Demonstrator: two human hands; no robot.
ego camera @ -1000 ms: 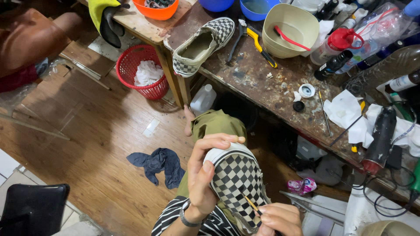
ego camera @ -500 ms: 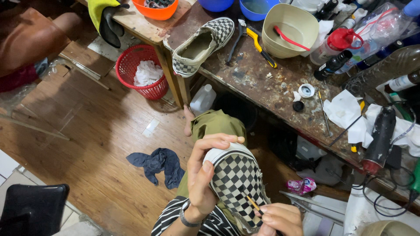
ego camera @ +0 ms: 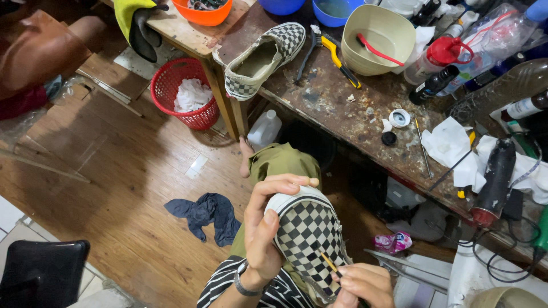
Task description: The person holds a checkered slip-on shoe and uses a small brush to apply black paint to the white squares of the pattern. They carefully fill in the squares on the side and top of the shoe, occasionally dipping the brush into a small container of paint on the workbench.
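Near the bottom edge, the right hand (ego camera: 362,283) pinches one thin stick (ego camera: 329,265), perhaps a small brush, its tip touching the checkered top of a shoe (ego camera: 308,239). Fingers of the left hand (ego camera: 267,228) curl over the white toe rim and grip that shoe, thumb flat on the checks; a watch (ego camera: 242,284) sits on the wrist. That shoe is held over the person's lap, above one olive-clad knee.

On the far workbench (ego camera: 337,108) lies a second checkered shoe (ego camera: 260,60), hanging over the edge. Just right of it lie yellow-handled pliers (ego camera: 334,54) and one beige bowl (ego camera: 377,40). Further back stand two blue bowls and one orange bowl (ego camera: 201,10). At the right end lies one black heat gun (ego camera: 495,179) on white cloths.

Left on the wooden floor stand one red basket (ego camera: 185,94), one white jug (ego camera: 265,130), and one dark blue rag (ego camera: 208,214).
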